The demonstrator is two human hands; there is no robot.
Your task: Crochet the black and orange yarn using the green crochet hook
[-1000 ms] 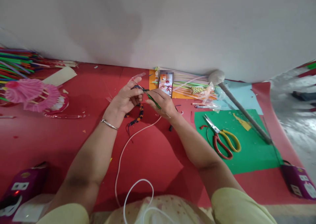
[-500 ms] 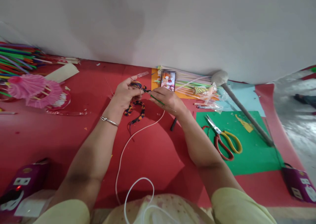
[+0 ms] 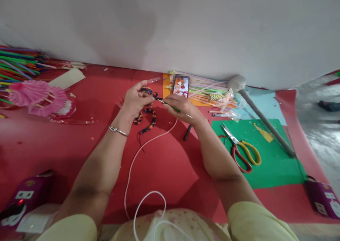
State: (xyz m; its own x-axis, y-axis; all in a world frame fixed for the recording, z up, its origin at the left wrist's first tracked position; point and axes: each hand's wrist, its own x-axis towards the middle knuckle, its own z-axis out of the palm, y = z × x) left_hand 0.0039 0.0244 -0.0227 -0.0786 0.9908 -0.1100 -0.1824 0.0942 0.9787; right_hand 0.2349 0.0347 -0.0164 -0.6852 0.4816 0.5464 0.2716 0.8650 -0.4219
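My left hand point(image 3: 136, 98) is closed on a bundle of dark multicoloured yarn point(image 3: 146, 90). From it a black, orange and yellow crocheted cord point(image 3: 151, 122) curls down onto the red table covering, ending in a thin loose tail. In my closed right hand point(image 3: 181, 104) is a crochet hook point(image 3: 176, 108) with a green grip and thin metal ends. The hook's tip meets the dark yarn at my left fingertips; the exact stitch is too small to make out. A clear plastic strip point(image 3: 153, 80) sticks out by my left fingers.
A phone point(image 3: 181, 85) leans behind my right hand against pale pipe cleaners. Scissors point(image 3: 240, 147) lie on a green sheet point(image 3: 278, 173) at right, beside a grey long-stemmed piece point(image 3: 265, 122). Pink pleated paper point(image 3: 37, 96) is at left. A white cable point(image 3: 130, 173) crosses the red covering point(image 3: 164, 163).
My right hand has turned the crochet hook slightly, so more of its metal shaft shows at both ends. My left hand and the cord stay nearly in place.
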